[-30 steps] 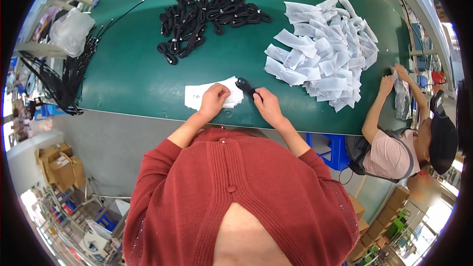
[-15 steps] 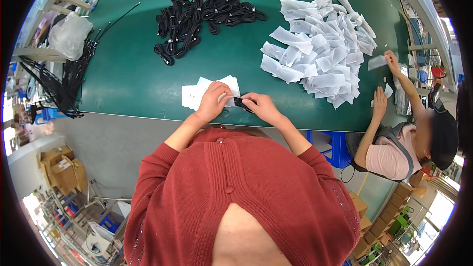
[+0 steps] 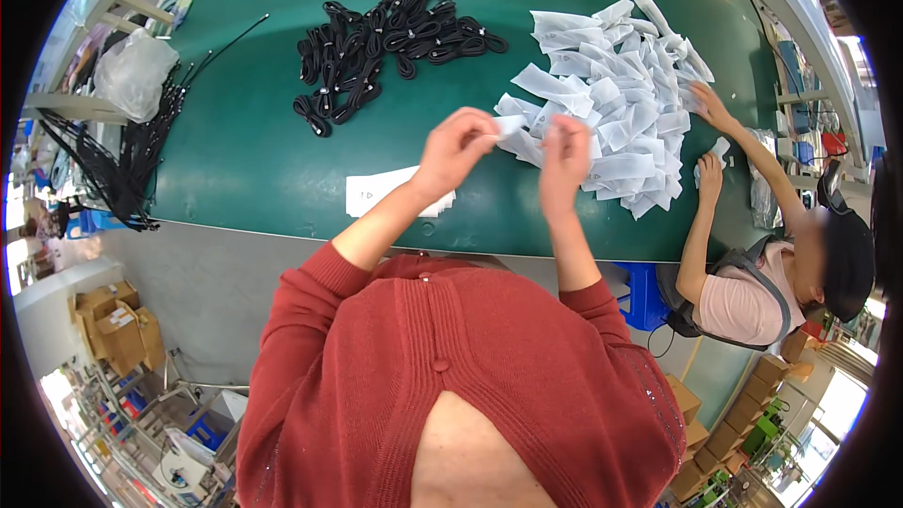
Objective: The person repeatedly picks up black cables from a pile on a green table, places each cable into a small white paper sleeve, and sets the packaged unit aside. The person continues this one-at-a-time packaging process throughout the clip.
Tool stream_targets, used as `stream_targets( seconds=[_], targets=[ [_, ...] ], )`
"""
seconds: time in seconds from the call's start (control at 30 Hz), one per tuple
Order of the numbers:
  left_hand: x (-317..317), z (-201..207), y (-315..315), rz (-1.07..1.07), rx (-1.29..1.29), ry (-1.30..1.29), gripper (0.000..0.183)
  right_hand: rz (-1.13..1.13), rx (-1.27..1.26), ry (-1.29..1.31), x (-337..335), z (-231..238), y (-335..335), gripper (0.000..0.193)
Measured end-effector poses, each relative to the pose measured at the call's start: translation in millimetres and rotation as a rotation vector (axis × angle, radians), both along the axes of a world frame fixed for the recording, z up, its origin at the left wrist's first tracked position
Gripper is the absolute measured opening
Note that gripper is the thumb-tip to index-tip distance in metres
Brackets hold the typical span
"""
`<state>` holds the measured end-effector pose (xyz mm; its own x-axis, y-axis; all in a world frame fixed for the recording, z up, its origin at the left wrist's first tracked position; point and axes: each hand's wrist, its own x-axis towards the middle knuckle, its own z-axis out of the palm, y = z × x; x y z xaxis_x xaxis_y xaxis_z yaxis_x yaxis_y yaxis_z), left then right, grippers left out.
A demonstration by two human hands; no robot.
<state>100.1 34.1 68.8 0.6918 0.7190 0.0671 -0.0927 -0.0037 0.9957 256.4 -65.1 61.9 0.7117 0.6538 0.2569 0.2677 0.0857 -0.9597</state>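
Observation:
My left hand [image 3: 459, 152] is raised over the table's middle, thumb and fingers pinched on a small white pouch [image 3: 511, 124]. That pouch reaches toward the left edge of a big heap of white pouches [image 3: 625, 136]. My right hand [image 3: 566, 165] hovers at the heap's lower left side, its fingers smeared by motion, so whether they hold anything is unclear. Flat white pouches [image 3: 376, 193] lie stacked near the table's front edge, left of my left forearm. Farther back, a pile of coiled black cables [image 3: 376, 42] lies on the green table [image 3: 235, 132].
At the right, a co-worker [image 3: 752, 282] reaches one hand [image 3: 713, 108] to the heap; the other holds a white pouch [image 3: 720, 149]. Long black cables [image 3: 113, 165] hang over the table's left end beside a clear plastic bag [image 3: 134, 75]. A blue stool [image 3: 642, 296] stands below the front edge.
Both my hands have moved from the flat stack up and right to the heap. The black cable at my right fingers no longer shows. The co-worker's upper hand has moved left to the heap.

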Motion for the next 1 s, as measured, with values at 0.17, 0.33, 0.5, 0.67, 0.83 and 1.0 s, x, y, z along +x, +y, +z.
stream_targets(
  seconds=[0.17,0.33,0.5,0.67,0.83,1.0],
  targets=[
    [2.6,0.6,-5.1,0.001,0.137,0.109,0.018,-0.156,0.023,-0.304,51.5,10.7,44.3,0.02],
    [-88.7,-54.4,-12.7,-0.031,0.517,0.509,0.028,0.165,-0.117,-0.636,42.1,-22.5,119.4,0.028],
    [-99.7,-71.7,-28.8,-0.016,0.668,0.59,0.024,0.34,-0.313,-1.007,30.0,-78.2,175.0,0.03],
    [-94.4,-79.8,-30.9,0.068,0.655,0.556,0.013,0.432,-0.596,-1.157,14.1,-85.9,169.9,0.023],
    [-95.3,-85.4,-32.0,0.167,0.498,0.537,0.008,0.525,-0.365,-0.489,-15.8,-69.2,110.8,0.028],
    [-99.8,-89.1,-31.5,0.199,0.343,0.552,0.008,0.678,-0.468,-0.144,-38.5,-45.5,23.7,0.026]
  ],
)
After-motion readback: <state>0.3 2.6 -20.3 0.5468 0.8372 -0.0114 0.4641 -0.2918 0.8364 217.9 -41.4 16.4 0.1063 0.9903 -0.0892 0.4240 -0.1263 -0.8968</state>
